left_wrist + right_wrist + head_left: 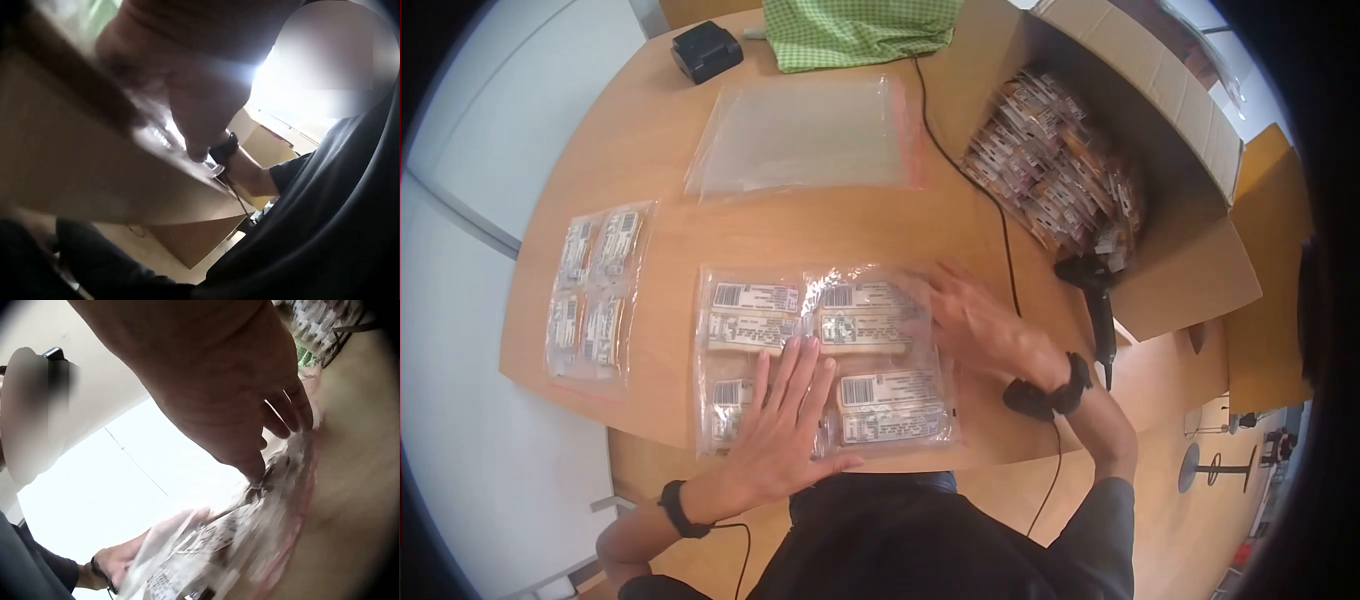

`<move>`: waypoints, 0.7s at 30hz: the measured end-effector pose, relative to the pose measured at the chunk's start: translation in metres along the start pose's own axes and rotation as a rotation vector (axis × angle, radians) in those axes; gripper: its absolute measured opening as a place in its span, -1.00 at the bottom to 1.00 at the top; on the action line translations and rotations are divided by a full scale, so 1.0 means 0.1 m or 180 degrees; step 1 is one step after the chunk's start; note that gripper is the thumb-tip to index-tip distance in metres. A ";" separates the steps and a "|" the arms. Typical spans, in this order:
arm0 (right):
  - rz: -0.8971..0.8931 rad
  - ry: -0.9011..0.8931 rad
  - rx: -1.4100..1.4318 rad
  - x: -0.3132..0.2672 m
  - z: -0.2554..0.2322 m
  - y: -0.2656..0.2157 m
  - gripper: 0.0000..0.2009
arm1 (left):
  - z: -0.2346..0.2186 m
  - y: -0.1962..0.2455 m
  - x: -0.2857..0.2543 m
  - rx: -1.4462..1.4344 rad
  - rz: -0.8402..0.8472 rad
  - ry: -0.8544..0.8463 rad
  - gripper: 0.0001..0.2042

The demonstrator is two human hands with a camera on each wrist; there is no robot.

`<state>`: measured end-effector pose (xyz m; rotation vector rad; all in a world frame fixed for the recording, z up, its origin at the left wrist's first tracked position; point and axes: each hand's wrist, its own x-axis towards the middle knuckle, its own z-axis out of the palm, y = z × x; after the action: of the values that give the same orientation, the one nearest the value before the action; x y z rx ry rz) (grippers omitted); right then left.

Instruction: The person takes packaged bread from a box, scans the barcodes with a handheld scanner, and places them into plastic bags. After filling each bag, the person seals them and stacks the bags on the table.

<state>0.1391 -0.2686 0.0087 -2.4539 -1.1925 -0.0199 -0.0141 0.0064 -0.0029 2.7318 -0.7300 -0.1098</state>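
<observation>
A clear plastic bag (pixel 812 360) lies flat near the table's front edge, with four-part contents: small packets carrying white barcode labels in several groups. My left hand (pixel 785 430) rests on its lower left part, fingers straight and spread over the labels. At the bag's upper right edge is my right hand (pixel 975 320), blurred in the head view. In the right wrist view, the right hand (pixel 231 394) has its thumb and fairly straight fingertips on the crinkled plastic bag (pixel 219 550), beside its pink edge strip. The left hand (pixel 194 94) is dark in the left wrist view.
Another filled bag (pixel 600 300) lies at the table's left. Flat clear bags (pixel 800 135) lie at the back, near a green checked cloth (pixel 860 35) and black device (pixel 706 51). A cardboard box (pixel 1180 250) holding many packets (pixel 1050 160) and a barcode scanner (pixel 1093 300) are at right.
</observation>
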 end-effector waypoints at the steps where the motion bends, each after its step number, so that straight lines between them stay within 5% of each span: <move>1: 0.0046 -0.0137 0.0168 0.08 -0.04 0.02 -0.47 | 0.04 -0.01 -0.01 -0.0016 -0.0040 0.0001 0.12; 5: 0.0463 -0.0615 0.0644 0.30 -0.20 -0.01 -0.55 | 0.10 -0.02 0.02 0.0016 -0.0113 0.0274 0.09; 7: 0.1141 -0.0982 0.1624 0.32 -0.15 0.02 -0.72 | 0.11 -0.04 0.03 0.0052 -0.0131 0.0318 0.08; 10: 0.1385 -0.0425 0.2621 0.18 -0.11 0.04 -0.77 | 0.11 -0.04 0.03 0.0078 -0.0055 0.0363 0.07; 13: 0.0857 -0.1127 0.2139 0.15 -0.04 0.28 -0.74 | 0.11 -0.05 0.03 0.0137 -0.0016 0.0359 0.06; 14: 0.0872 -0.1109 0.2136 0.13 0.01 0.30 -0.74 | 0.12 -0.05 0.03 0.0188 -0.0032 0.0326 0.08; 16: 0.0014 -0.0907 0.2485 0.10 0.11 0.25 -0.66 | 0.12 -0.05 0.03 0.0249 -0.0013 0.0294 0.10; 19: 0.0715 -0.1252 0.3065 0.10 -0.02 -0.03 -0.61 | 0.12 -0.04 0.04 0.0198 0.0048 0.0334 0.09; 21: 0.0699 -0.1264 0.2687 0.10 -0.12 -0.06 -0.52 | 0.13 -0.05 0.04 0.0257 0.0024 0.0385 0.06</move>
<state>0.1424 -0.2620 0.0236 -1.8333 -0.8095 0.8800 -0.0106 0.0048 -0.0168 2.7825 -0.7252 0.0879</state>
